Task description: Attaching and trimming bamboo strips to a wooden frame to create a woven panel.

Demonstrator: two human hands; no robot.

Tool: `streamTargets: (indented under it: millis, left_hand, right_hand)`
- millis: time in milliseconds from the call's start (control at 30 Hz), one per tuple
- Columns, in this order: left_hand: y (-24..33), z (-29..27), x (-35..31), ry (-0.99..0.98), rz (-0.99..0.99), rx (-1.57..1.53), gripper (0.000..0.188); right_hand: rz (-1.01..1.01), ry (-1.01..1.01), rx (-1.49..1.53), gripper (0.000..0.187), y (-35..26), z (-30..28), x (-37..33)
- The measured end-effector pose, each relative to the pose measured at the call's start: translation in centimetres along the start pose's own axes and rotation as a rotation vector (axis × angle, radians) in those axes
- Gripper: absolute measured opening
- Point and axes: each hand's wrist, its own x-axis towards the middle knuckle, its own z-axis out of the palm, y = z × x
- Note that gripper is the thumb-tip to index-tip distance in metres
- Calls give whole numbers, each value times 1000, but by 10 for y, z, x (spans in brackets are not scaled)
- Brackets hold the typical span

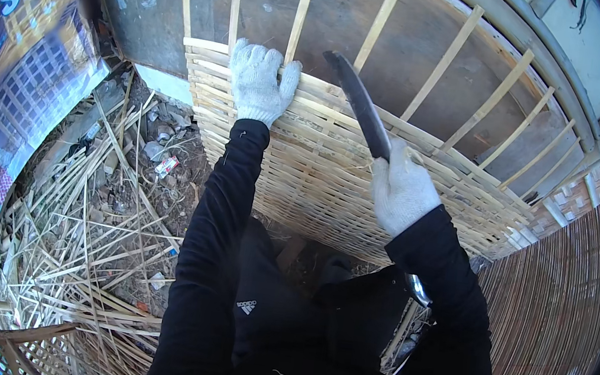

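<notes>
A woven bamboo panel (303, 158) stands in front of me, its upright strips (442, 64) sticking out bare beyond the top woven row. My left hand (259, 83), in a pale knitted glove, lies over the panel's top edge near its left end. Its thumb is apart from the fingers, whose tips bend over the far side, gripping the edge. My right hand (403, 191), gloved alike, is closed round the handle of a long dark-bladed machete (360, 109). The blade points up and left across the top rows. The machete's handle is hidden inside the fist.
Loose bamboo strips (84, 236) and litter cover the ground at left. A printed banner sheet (28, 79) hangs at the far left. Behind the panel stands a brown board (262, 10). A slatted bamboo mat (554, 316) rises at right.
</notes>
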Motion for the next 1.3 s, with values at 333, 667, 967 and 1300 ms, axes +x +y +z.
streamTargets:
  millis: [333,667,967,1300]
  left_hand:
    - [-7,-4,-11,115,-100,-164,20]
    - [-11,-2,-12,73,-121,-166,19]
    - [-13,-2,-13,14,-101,-178,18]
    - [-24,6,-39,-51,-443,-590,35]
  right_hand:
    - [-100,272,187,26,-54,18,34]
    - [-71,-93,-231,42,-46,53,62]
    - [-170,258,204,25,-105,32,80]
    - [-504,-211,-714,29,-137,93,181]
